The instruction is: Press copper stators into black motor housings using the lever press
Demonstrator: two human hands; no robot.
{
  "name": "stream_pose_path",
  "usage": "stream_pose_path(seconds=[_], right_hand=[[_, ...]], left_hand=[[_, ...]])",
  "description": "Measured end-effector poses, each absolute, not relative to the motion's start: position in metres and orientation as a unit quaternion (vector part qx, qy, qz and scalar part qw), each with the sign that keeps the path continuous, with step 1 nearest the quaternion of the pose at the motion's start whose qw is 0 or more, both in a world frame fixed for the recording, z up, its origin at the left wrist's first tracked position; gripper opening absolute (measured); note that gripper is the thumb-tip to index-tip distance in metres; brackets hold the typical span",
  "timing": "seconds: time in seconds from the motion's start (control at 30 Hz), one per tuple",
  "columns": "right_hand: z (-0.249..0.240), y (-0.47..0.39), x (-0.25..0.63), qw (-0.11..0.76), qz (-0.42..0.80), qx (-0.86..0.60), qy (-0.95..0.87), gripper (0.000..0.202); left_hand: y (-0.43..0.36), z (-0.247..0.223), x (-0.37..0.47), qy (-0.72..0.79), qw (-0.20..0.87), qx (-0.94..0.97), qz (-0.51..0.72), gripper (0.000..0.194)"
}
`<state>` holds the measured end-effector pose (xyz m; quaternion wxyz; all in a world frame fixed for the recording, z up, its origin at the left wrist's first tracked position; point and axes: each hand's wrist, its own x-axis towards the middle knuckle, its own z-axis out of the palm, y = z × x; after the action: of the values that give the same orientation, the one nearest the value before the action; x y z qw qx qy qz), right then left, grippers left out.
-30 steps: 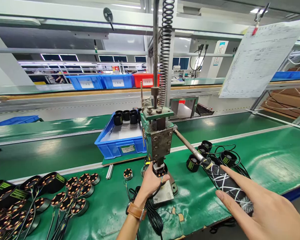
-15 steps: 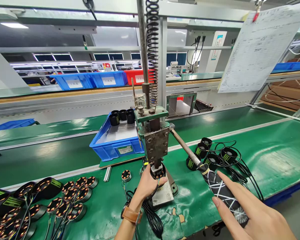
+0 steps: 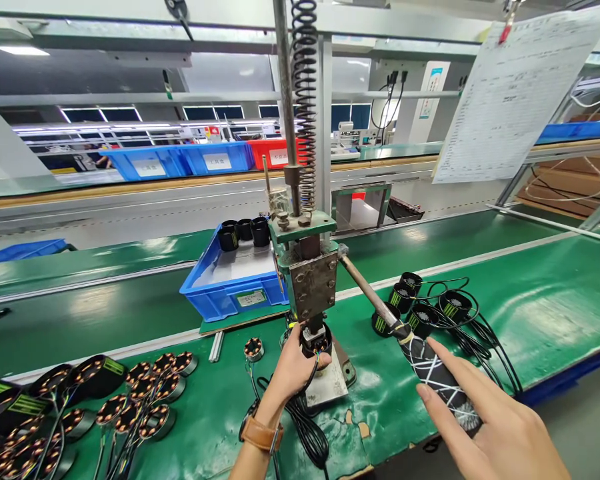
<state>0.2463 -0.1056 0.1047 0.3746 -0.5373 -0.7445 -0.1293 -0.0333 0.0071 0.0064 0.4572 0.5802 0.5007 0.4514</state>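
A hand press with a tall spring stands on the green bench. Under its ram, on the metal base plate, sits a black cylindrical housing with wires inside. My left hand is wrapped round this housing, thumb at its front rim. The press lever ends in a wrapped black handle crossed with white cord. Against that handle rests my right hand, its fingers apart along both sides; its palm side is partly hidden. A coil of black cable lies below my left hand, beside a single copper-wound stator.
Wired stators and black housings crowd the left of the bench. Behind the press is a blue tray with black cylinders. Cabled housings lie right of the lever. A paper sheet hangs at upper right.
The lever handle and my right hand have shifted very slightly down and left. My left hand still holds the housing under the ram. The whole view has moved a little.
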Motion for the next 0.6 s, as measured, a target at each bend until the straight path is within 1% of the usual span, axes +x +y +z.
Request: stream_pose_path(seconds=[0.17,0.33,0.5,0.6], right_hand=[[0.091,-0.105,0.242,0.418,-0.114,-0.525,-0.733,0.046],[0.082,-0.105,0.240,0.414,-0.102,-0.533,-0.731,0.047],[0.078,-0.104,0.238,0.438,-0.091,-0.531,-0.719,0.046],[0.076,-0.103,0.236,0.439,-0.093,-0.532,-0.718,0.046]], left_hand=[[0.011,0.008,-0.033,0.516,0.443,0.591,0.433,0.071],[0.011,0.012,-0.032,0.520,0.434,0.594,0.434,0.072],[0.012,0.012,-0.033,0.531,0.433,0.595,0.419,0.072],[0.012,0.009,-0.036,0.528,0.432,0.599,0.418,0.076]])
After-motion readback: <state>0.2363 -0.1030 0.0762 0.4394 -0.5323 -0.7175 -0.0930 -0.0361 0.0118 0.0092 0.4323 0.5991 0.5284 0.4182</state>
